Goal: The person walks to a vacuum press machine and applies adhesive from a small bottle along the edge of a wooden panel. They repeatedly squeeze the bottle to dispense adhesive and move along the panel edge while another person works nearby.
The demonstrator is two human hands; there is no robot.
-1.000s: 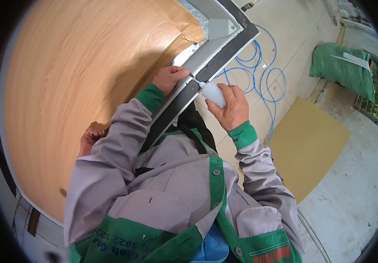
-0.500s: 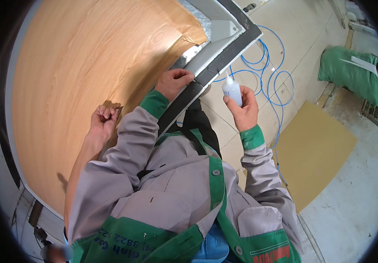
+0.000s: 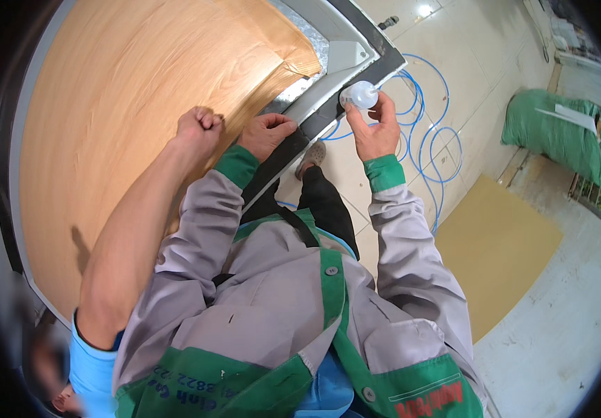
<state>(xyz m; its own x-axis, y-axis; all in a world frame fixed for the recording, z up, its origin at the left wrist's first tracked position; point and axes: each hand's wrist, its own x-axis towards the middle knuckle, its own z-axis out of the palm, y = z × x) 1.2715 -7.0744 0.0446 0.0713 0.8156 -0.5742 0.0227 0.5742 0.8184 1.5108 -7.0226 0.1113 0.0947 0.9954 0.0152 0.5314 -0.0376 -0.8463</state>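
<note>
My right hand (image 3: 377,132) grips a small white squeeze bottle (image 3: 358,95) with a narrow nozzle. The bottle is tilted over the black strip (image 3: 328,110) along the frame's edge, its nozzle facing right. Thumb and fingers of my left hand (image 3: 264,137) are pinched together at the strip, beside a seam in it. The strip borders a grey metal frame (image 3: 339,66) around a wood-grain sheet (image 3: 140,90), whose edge is ragged near the corner.
Another person's bare arm (image 3: 137,202) reaches in from the lower left, with a closed hand (image 3: 201,129) over the sheet. A coiled blue hose (image 3: 447,153) lies on the tiled floor. Farther right are a tan board (image 3: 499,244) and a green sack (image 3: 551,132).
My right hand has moved up and left, tilting the bottle from upright to over the strip. My left hand stays at the strip. The other person's hand has moved farther up the sheet.
</note>
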